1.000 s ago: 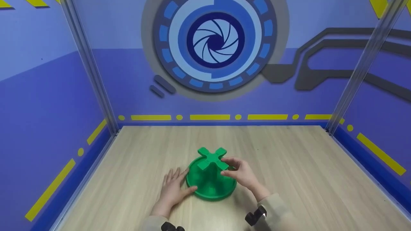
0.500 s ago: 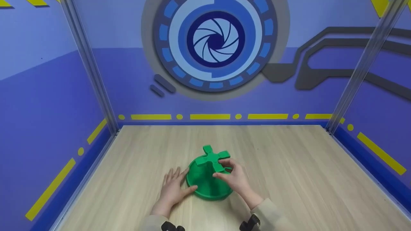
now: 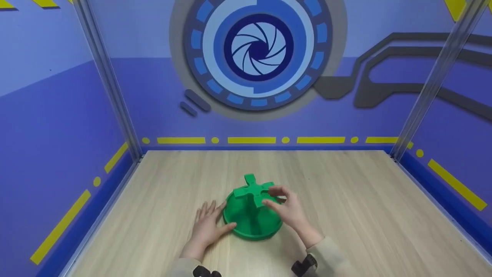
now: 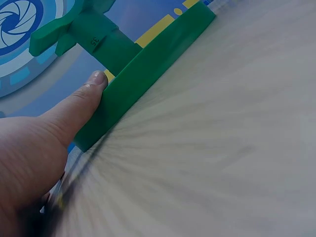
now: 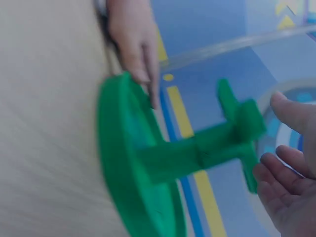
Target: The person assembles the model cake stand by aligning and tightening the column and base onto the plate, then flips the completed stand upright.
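A round green dish-like base [image 3: 246,229] stands on the table with a thick green post [image 5: 180,157] rising from its middle. On top of the post sits a green four-armed cross knob [image 3: 254,189]; small dark digits show on the upright part in the left wrist view. My left hand [image 3: 209,229] rests against the base's left side, fingers straight and spread, thumb [image 4: 81,101] lying at the rim. Beside the cross, my right hand [image 3: 288,207] has its thumb and fingers parted, and the right wrist view shows a gap between them and the arms.
The wooden tabletop [image 3: 346,184] runs back to a blue panel wall [image 3: 146,104] with yellow dashes. Side panels [image 3: 50,134] and metal corner posts [image 3: 109,84] enclose it left and right. Black wrist straps [image 3: 305,265] sit at both cuffs.
The cross has turned clockwise, mostly in the first half second. My right hand went left and nearer with it, then drew back to the right, off the arms. The left hand stays still.
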Available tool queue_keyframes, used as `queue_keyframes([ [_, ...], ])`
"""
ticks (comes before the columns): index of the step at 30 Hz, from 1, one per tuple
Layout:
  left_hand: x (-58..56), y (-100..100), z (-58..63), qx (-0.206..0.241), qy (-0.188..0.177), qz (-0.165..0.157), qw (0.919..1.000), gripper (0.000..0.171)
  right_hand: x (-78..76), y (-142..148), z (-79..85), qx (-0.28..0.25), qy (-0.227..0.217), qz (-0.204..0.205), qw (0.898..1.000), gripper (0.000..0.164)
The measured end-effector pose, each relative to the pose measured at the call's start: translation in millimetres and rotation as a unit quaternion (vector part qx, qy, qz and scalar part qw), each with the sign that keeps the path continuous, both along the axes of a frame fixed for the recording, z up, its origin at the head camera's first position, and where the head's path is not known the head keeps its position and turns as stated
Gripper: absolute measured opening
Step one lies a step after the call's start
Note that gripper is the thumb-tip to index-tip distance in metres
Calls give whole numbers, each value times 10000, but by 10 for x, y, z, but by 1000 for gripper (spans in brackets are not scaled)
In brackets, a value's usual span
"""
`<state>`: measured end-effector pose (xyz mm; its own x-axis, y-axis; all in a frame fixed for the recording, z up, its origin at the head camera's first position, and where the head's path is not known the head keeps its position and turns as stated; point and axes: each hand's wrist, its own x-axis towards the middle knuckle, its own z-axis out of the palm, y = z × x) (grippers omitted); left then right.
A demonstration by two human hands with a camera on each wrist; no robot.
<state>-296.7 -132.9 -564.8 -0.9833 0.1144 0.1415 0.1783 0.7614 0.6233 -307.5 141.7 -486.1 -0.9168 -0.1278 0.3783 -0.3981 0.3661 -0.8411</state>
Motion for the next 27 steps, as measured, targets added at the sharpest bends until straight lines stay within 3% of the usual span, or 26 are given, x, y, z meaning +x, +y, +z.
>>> queue_keyframes([
  [5, 9, 3, 10, 85, -29, 0, 10000, 88, -152, 134, 92, -153, -21, -317, 9994, 38],
  [9, 8, 3, 11, 130, -41, -14, 9999, 89, -290, 206, 89, -49, -172, -346, 9992, 42],
  [15, -4, -4, -5, 87, -38, -16, 10000, 89, -477, 283, 2, -51, -620, 252, 9977, 48],
  [20, -10, -4, -13, 121, -13, -37, 9999, 89, -539, 322, -57, -73, -919, 836, 9922, 49],
  [27, -2, -1, -11, 181, 66, -39, 9998, 88, -546, 332, -89, -77, -1011, 1080, 9890, 45],
])
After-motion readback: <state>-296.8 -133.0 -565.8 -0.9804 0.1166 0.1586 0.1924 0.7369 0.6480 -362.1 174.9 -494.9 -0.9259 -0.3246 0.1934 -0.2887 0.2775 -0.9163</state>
